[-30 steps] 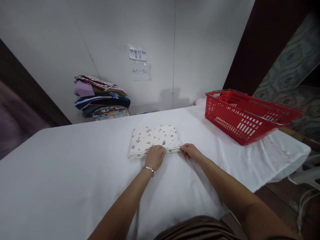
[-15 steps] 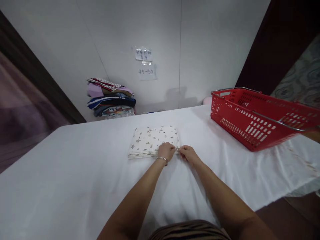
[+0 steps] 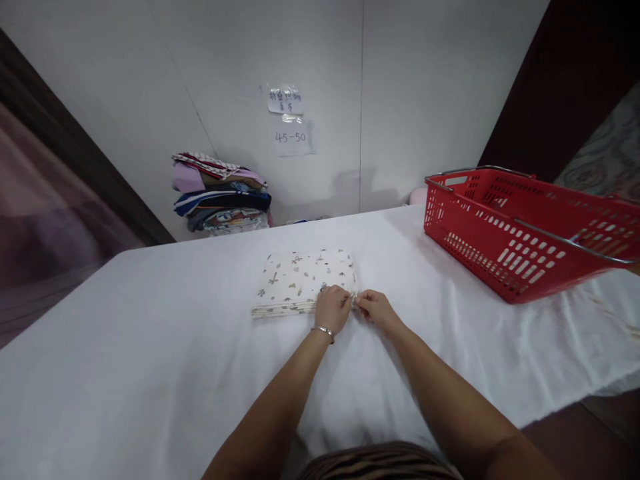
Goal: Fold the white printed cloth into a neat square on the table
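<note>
Since a second ago, in the head view, the left hand [image 3: 332,310] has slid rightward along the near edge of the folded cloth [image 3: 295,277] to its near right corner, just beside the right hand [image 3: 376,308], which has stayed at that corner; the two now nearly meet there. Both are narrowed to a pinch on the cloth's edge, thumb against fingers (the left fingertips are partly hidden, so their exact grip is hard to make out); a silvery bracelet [image 3: 324,331] circles the left wrist.

The cloth, off-white with small scattered motifs, lies flat in layers on the white tablecloth [image 3: 125,347], in front of the person; to the right, well apart from it, stands a red basket [image 3: 480,247] with slotted sides and metal handles; beyond the table's far edge, to the left, rises a stack of fabrics [image 3: 220,193]; on the pale wall [image 3: 425,80] hang two paper notes [image 3: 293,139], the lower marked "45-50".
</note>
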A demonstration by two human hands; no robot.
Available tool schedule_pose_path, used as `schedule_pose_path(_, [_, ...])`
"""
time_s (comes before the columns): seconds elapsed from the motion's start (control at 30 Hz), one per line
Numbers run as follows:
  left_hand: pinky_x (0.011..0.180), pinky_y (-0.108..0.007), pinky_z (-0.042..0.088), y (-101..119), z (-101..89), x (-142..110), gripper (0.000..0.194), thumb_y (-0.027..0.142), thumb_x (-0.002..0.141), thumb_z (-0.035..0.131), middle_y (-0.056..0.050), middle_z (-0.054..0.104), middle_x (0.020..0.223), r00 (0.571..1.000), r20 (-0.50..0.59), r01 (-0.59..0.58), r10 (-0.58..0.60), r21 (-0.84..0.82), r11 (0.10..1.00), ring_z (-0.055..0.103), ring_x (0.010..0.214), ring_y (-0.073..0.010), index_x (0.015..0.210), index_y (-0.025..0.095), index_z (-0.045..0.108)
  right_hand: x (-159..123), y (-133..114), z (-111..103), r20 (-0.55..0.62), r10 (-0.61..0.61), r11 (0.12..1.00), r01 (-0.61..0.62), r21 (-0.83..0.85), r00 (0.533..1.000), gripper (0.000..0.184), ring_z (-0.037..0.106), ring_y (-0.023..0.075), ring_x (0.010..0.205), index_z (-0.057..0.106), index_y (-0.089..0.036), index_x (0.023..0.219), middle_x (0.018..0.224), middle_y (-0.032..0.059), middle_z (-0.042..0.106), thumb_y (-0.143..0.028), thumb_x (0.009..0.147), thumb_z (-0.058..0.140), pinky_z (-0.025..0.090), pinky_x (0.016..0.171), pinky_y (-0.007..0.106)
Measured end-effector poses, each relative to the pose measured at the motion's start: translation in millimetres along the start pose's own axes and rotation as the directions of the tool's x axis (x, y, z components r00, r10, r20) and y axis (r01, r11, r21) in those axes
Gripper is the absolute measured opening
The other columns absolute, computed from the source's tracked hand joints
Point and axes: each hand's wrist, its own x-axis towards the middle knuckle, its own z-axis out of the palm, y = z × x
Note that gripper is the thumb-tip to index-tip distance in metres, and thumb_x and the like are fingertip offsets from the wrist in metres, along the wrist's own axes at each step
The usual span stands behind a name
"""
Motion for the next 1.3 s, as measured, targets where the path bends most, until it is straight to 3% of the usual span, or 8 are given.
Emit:
schedule_pose_path(0.37, [0.082, -0.034, 0.035, -6, -0.4, -9, 0.019, 0.026, 0.08, 0.052, -0.002, 0.06, 0.092, 0.997, 0.035, -0.072, 0.071, 0.027, 0.997, 0.05, 0.092, -0.0177, 0.095, 0.024, 0.061, -4, -3, 1, 0.023, 0.005, 1.0, -0.006, 0.007, 1.0, 0.021, 0.038, 0.0058, 0.036, 0.049, -0.017, 0.061, 0.044, -0.0046, 0.049, -0.034, 0.061, 0.062, 0.023, 0.034, 0.018])
schedule_pose_path(0.67, [0.081, -0.033, 0.037, -7, 2.0, -2, 0.015, 0.028, 0.079, 0.054, -0.001, 0.061, 0.087, 0.998, 0.065, 0.013, -0.013, -0.007, 1.0, 0.052, 0.089, -0.0167, 0.087, 0.026, 0.066, 0, 0, -1, 0.002, -0.016, 0.998, 0.017, -0.056, 1.0, 0.018, 0.037, 0.0059, 0.034, 0.05, -0.018, 0.062, 0.042, -0.005, 0.048, -0.033, 0.063, 0.06, 0.022, 0.033, 0.019])
schedule_pose_path(1.0, [0.074, -0.025, 0.04, -11, -5.3, 10, 0.016, 0.03, 0.076, 0.056, 0.0, 0.064, 0.085, 0.976, 0.203, 0.102, -0.08, -0.103, 0.989, 0.056, 0.084, -0.0142, 0.082, 0.024, 0.069, -1, -1, -1, 0.02, -0.015, 0.999, 0.016, -0.049, 1.0, 0.015, 0.037, 0.0052, 0.034, 0.051, -0.017, 0.062, 0.044, -0.0048, 0.051, -0.029, 0.064, 0.059, 0.021, 0.035, 0.019])
schedule_pose_path(1.17, [0.072, -0.025, 0.04, -8, -3.6, 10, 0.015, 0.027, 0.077, 0.054, 0.0, 0.063, 0.084, 0.984, 0.16, 0.084, -0.072, -0.069, 0.994, 0.056, 0.081, -0.0137, 0.079, 0.023, 0.067, -2, -3, -1, 0.025, -0.019, 0.998, 0.021, -0.053, 1.0, 0.014, 0.038, 0.0053, 0.034, 0.05, -0.017, 0.061, 0.046, -0.0043, 0.052, -0.028, 0.064, 0.06, 0.021, 0.034, 0.019])
schedule_pose_path(1.3, [0.075, -0.028, 0.039, -5, -0.3, 4, 0.013, 0.025, 0.079, 0.052, -0.001, 0.062, 0.083, 0.998, 0.034, 0.049, -0.047, -0.039, 0.998, 0.053, 0.083, -0.0146, 0.079, 0.021, 0.065, -4, -7, 0, 0.028, -0.008, 0.999, 0.01, -0.048, 1.0, 0.015, 0.038, 0.0053, 0.033, 0.05, -0.017, 0.06, 0.042, -0.0049, 0.05, -0.028, 0.064, 0.059, 0.021, 0.034, 0.019])
